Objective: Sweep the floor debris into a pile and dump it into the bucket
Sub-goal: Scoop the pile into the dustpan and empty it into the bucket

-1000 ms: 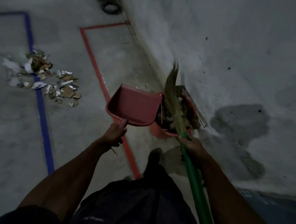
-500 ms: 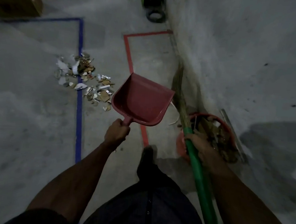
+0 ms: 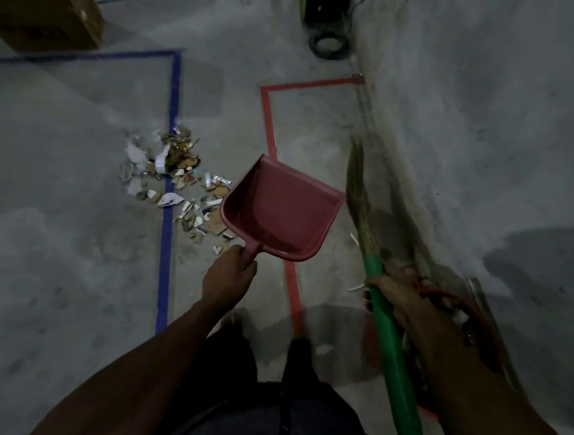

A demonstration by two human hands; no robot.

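Pink plastic is what the dustpan point(image 3: 279, 213) is made of, and it is hanging in the air over the floor point(image 3: 54, 269). No writing can be read on anything here; the brown box point(image 3: 42, 6) in the far left corner is showing dark marks, but they are too blurry to read.

The left hand point(image 3: 229, 276) is holding the dustpan by its short handle. Its fingers are curling tight around the handle. The pan looks like it has nothing in it, and its open mouth is pointing away from the person.

The right hand point(image 3: 399, 296) is gripping the green stick of the broom point(image 3: 389, 343). Its fingers are wrapping around the stick just below the brown bristles. The bristles are pointing up and away, near the grey wall point(image 3: 488, 129).

The red bucket point(image 3: 475, 319) is sitting on the floor by the wall, mostly hiding under the right hand and arm. Only part of its rim is showing, so what is inside cannot be told.

The debris point(image 3: 176, 182) is lying in a loose pile on the floor, to the left of the dustpan. It is bits of white paper and brown card, and it is spreading across the blue tape point(image 3: 174, 107). Red tape point(image 3: 268, 121) is running along the floor under the dustpan.
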